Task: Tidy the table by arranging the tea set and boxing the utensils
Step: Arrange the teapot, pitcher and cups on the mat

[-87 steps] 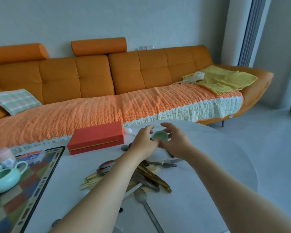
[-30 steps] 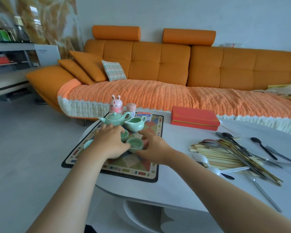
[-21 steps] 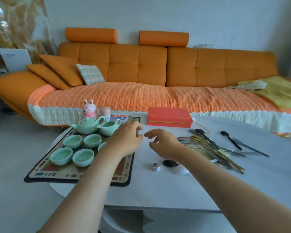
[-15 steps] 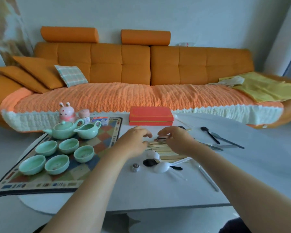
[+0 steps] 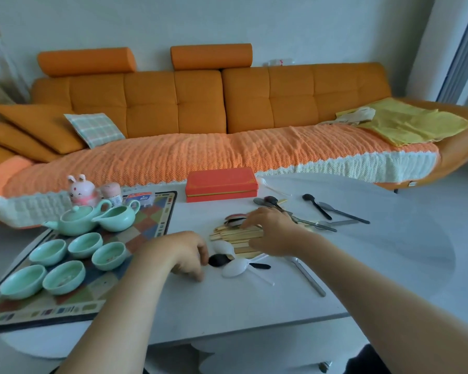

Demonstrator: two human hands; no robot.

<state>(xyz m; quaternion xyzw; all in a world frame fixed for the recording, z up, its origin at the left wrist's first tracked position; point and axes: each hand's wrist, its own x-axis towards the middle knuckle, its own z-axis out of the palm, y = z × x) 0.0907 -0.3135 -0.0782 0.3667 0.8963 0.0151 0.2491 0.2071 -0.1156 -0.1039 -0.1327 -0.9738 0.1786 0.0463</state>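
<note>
An orange sofa (image 5: 173, 103) bears a checked cushion (image 5: 94, 129) and yellow cloth (image 5: 414, 122).

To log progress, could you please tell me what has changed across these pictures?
Both hands carried a cup to the mat, let it go among the cups, then moved right. Now the left hand is beside the black spoon and the right hand rests on the chopsticks. The red box stayed shut.

cups (image 5: 79, 261) on mat (image 5: 152, 225) left | utensils (image 5: 243, 236) right | box (image 5: 221, 184) behind
</note>
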